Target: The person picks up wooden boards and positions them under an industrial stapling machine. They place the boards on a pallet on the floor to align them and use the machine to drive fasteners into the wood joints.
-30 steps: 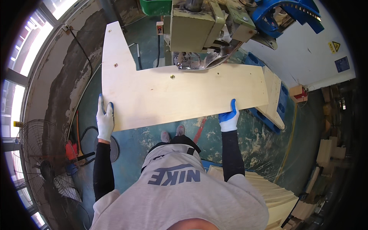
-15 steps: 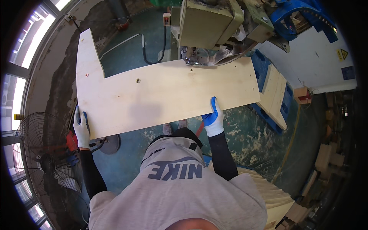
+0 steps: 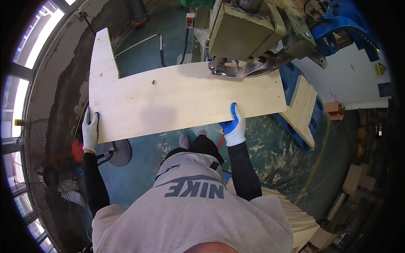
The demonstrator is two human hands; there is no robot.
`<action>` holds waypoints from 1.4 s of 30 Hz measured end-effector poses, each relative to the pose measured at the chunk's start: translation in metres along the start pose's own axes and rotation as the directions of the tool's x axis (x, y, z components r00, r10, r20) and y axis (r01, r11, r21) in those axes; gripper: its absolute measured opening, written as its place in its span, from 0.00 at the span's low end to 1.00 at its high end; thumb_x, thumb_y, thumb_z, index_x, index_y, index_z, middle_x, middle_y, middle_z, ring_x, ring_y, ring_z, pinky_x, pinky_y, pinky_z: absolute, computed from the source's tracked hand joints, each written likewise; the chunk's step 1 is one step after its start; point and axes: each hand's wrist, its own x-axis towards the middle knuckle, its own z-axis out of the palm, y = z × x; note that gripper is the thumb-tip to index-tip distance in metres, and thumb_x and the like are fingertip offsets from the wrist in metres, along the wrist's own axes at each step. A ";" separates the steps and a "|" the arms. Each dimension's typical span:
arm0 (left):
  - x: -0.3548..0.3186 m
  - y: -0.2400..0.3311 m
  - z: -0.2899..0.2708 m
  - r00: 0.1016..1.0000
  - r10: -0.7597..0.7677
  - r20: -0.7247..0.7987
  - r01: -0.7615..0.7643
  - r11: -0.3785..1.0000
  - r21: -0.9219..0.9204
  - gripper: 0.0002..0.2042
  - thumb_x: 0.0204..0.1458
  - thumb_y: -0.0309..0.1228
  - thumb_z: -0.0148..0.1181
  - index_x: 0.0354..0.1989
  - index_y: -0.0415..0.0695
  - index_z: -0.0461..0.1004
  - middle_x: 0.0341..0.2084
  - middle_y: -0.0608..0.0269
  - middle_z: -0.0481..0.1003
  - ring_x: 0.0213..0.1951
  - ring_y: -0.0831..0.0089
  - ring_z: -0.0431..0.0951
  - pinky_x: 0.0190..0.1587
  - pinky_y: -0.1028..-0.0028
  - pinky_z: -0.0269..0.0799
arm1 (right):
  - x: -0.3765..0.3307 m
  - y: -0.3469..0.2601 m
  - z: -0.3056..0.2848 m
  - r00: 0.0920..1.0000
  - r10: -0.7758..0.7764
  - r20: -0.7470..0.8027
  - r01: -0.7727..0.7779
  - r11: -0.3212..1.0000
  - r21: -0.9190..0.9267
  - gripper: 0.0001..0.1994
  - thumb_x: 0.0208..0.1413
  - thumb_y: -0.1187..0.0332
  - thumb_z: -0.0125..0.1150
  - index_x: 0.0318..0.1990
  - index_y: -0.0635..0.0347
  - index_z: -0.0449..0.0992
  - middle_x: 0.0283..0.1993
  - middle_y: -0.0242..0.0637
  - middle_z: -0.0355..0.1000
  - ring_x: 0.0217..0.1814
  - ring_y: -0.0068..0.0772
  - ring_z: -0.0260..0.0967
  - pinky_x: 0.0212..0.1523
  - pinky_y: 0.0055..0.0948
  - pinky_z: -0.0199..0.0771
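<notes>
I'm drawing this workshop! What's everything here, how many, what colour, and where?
Wood panel: one, pale, between hands
Machine: one, olive-green, top
Curved frame: one, blue, top right
Switch box: one, reddish, top
Fan: one, dark, left
Disc: one, grey, left floor
Pallet: one, blue, right
Boards: many, pale, right and lower right
Small box: one, brown, right
Triangle sign: one, yellow, right
Left hand: one, white-blue glove, panel's left edge
Right hand: one, white-blue glove, panel's near edge
</notes>
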 end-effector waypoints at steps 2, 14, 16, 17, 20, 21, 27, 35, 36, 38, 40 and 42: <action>0.011 -0.007 -0.004 0.999 0.020 0.026 -0.019 0.999 -0.047 0.27 0.68 0.29 0.51 0.72 0.32 0.56 0.67 0.54 0.64 0.65 0.73 0.65 0.67 0.76 0.59 | 0.002 0.003 0.001 0.999 0.003 -0.034 -0.003 1.000 -0.013 0.22 0.68 0.54 0.56 0.61 0.57 0.71 0.57 0.37 0.75 0.58 0.37 0.76 0.52 0.38 0.82; 0.037 -0.012 0.003 1.000 0.009 -0.026 -0.010 1.000 -0.015 0.27 0.65 0.29 0.55 0.69 0.29 0.59 0.60 0.56 0.72 0.56 0.75 0.72 0.59 0.78 0.66 | -0.006 0.008 0.009 0.991 -0.024 -0.134 0.028 0.999 0.033 0.19 0.67 0.57 0.58 0.59 0.56 0.73 0.54 0.36 0.77 0.53 0.35 0.78 0.45 0.35 0.85; 0.037 -0.010 0.001 0.999 0.035 -0.034 -0.034 0.999 0.040 0.26 0.66 0.30 0.55 0.69 0.30 0.60 0.62 0.56 0.71 0.58 0.74 0.72 0.60 0.77 0.65 | -0.006 0.007 0.006 0.995 -0.026 -0.101 0.028 0.999 0.025 0.19 0.67 0.58 0.58 0.60 0.56 0.72 0.54 0.36 0.77 0.52 0.34 0.78 0.44 0.35 0.85; 0.039 -0.007 0.004 0.998 0.052 -0.037 -0.050 0.997 0.061 0.26 0.66 0.30 0.55 0.69 0.31 0.61 0.62 0.57 0.71 0.58 0.74 0.71 0.60 0.77 0.65 | -0.006 0.006 0.008 0.994 -0.031 -0.106 0.035 0.999 0.038 0.19 0.67 0.58 0.58 0.60 0.56 0.72 0.54 0.35 0.76 0.52 0.34 0.78 0.44 0.35 0.85; 0.036 0.003 0.004 0.998 -0.031 -0.056 0.028 0.998 -0.051 0.26 0.66 0.31 0.55 0.69 0.31 0.61 0.62 0.57 0.70 0.58 0.75 0.71 0.60 0.78 0.65 | -0.013 0.005 0.018 0.990 -0.103 -0.099 0.101 0.995 -0.026 0.19 0.67 0.58 0.58 0.61 0.54 0.71 0.55 0.34 0.75 0.54 0.34 0.77 0.45 0.35 0.85; 0.035 0.004 0.005 0.997 -0.035 -0.064 0.030 0.997 -0.075 0.27 0.65 0.30 0.56 0.69 0.31 0.61 0.62 0.58 0.71 0.56 0.77 0.71 0.58 0.79 0.66 | -0.013 0.005 0.014 0.995 -0.059 -0.078 0.059 0.998 -0.005 0.20 0.67 0.58 0.58 0.62 0.54 0.71 0.57 0.35 0.75 0.56 0.35 0.76 0.47 0.38 0.84; 0.029 0.008 -0.002 0.996 -0.048 -0.073 0.043 0.997 -0.071 0.26 0.66 0.31 0.55 0.69 0.31 0.62 0.63 0.55 0.70 0.61 0.74 0.69 0.62 0.77 0.64 | 0.000 -0.051 -0.021 0.967 -0.252 -0.043 0.255 0.948 0.188 0.26 0.69 0.52 0.54 0.67 0.58 0.65 0.65 0.39 0.70 0.66 0.41 0.69 0.64 0.44 0.72; 0.036 -0.011 0.010 0.999 -0.042 -0.009 0.040 0.986 -0.163 0.28 0.64 0.29 0.57 0.70 0.30 0.59 0.64 0.56 0.68 0.59 0.76 0.70 0.60 0.78 0.65 | 0.002 -0.079 -0.033 0.804 -0.552 -0.222 0.528 0.833 -0.163 0.23 0.69 0.60 0.55 0.65 0.62 0.64 0.64 0.41 0.68 0.66 0.37 0.67 0.65 0.38 0.68; 0.036 -0.005 0.013 0.998 -0.069 -0.004 0.067 0.984 -0.166 0.28 0.64 0.29 0.57 0.70 0.31 0.59 0.64 0.56 0.68 0.59 0.76 0.70 0.61 0.78 0.65 | -0.007 -0.071 -0.022 0.696 -0.637 -0.332 0.570 0.771 -0.285 0.21 0.69 0.63 0.56 0.64 0.63 0.65 0.64 0.42 0.68 0.65 0.36 0.66 0.65 0.37 0.68; 0.049 -0.028 0.007 0.999 0.015 -0.031 -0.021 0.979 -0.202 0.28 0.65 0.29 0.57 0.71 0.31 0.58 0.65 0.55 0.68 0.61 0.74 0.70 0.62 0.76 0.64 | -0.023 -0.058 -0.008 0.413 -0.786 -0.459 0.505 0.618 -0.603 0.18 0.64 0.72 0.61 0.57 0.69 0.67 0.55 0.48 0.70 0.60 0.36 0.68 0.61 0.38 0.70; 0.056 -0.021 0.010 1.000 0.019 0.003 -0.018 0.978 -0.207 0.28 0.65 0.30 0.57 0.71 0.31 0.58 0.66 0.54 0.67 0.61 0.74 0.70 0.62 0.76 0.64 | -0.041 -0.037 0.022 0.200 -0.979 -0.026 0.440 0.114 -0.891 0.20 0.61 0.72 0.64 0.57 0.68 0.68 0.53 0.47 0.71 0.59 0.35 0.67 0.59 0.37 0.70; 0.054 -0.013 0.010 0.999 0.045 0.023 -0.041 0.987 -0.155 0.28 0.65 0.30 0.57 0.70 0.31 0.58 0.66 0.52 0.67 0.62 0.72 0.69 0.63 0.75 0.62 | -0.054 -0.022 0.069 0.234 -0.920 0.316 0.378 -0.214 -0.901 0.20 0.54 0.74 0.69 0.54 0.66 0.72 0.52 0.44 0.72 0.59 0.37 0.66 0.58 0.38 0.69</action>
